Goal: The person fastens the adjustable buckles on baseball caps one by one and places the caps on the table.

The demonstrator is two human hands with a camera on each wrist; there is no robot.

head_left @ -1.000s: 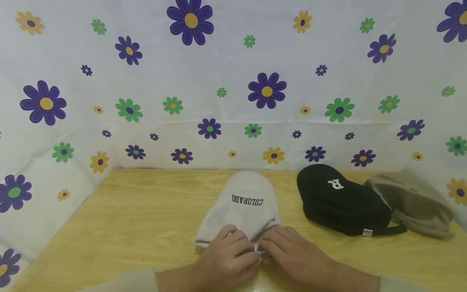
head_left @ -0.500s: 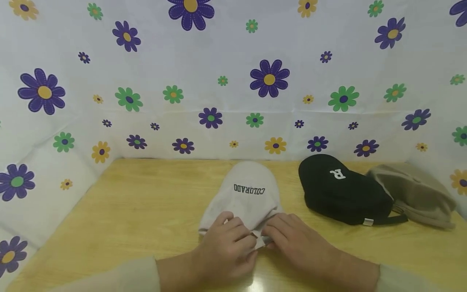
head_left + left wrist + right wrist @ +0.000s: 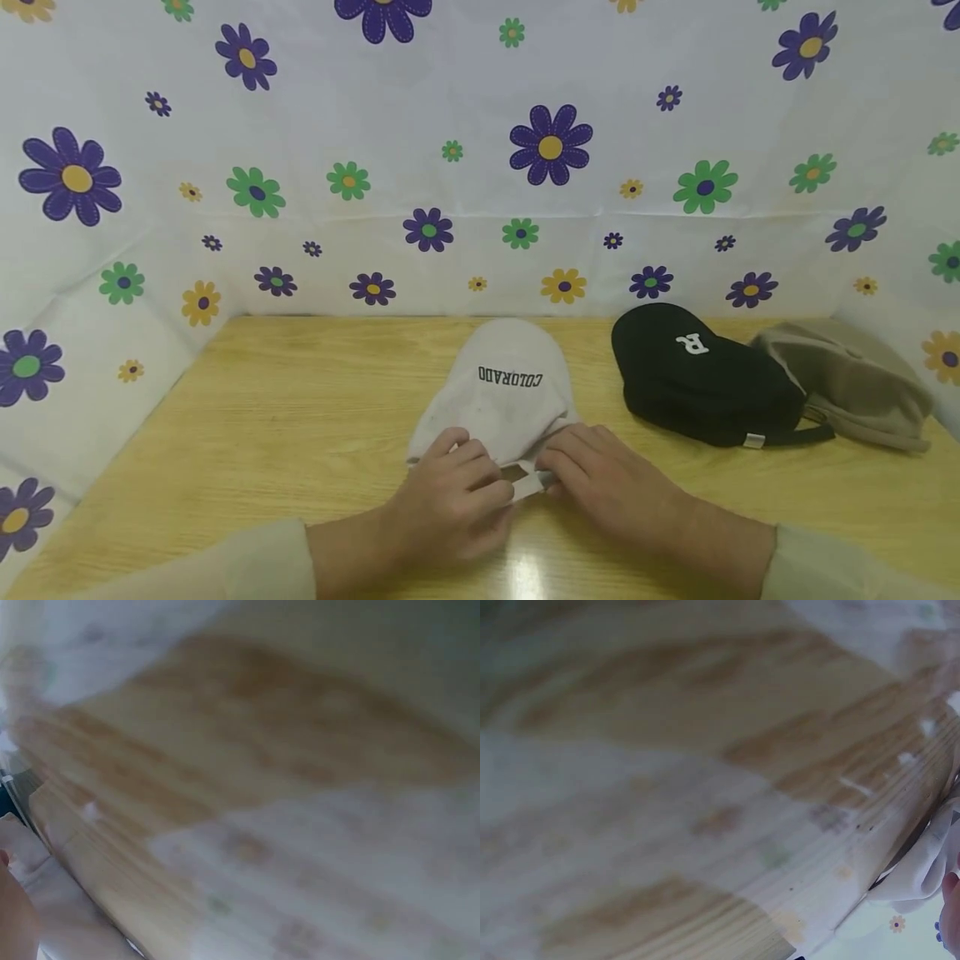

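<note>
A pale baseball cap with dark COLORADO lettering, upside down from here, lies mid-table with its brim toward the back wall. At its near edge, my left hand pinches one end of the cap's back strap. My right hand grips the strap's other side, close to a greyish buckle part. Between the hands a gap shows under the cap's rear opening. Both thumbs are mostly hidden. The left wrist view catches part of the cap at its lower left; the right wrist view shows cap fabric at its right edge.
A black cap with a white R lies to the right, its strap trailing right. Beside it, partly behind, sits a brown cap. A flower-printed white cloth hangs behind and along both sides of the wooden table.
My hands have drawn slightly apart, the left one moving left, so more of the strap and the rear opening shows. The whole scene has shifted up in the head view.
</note>
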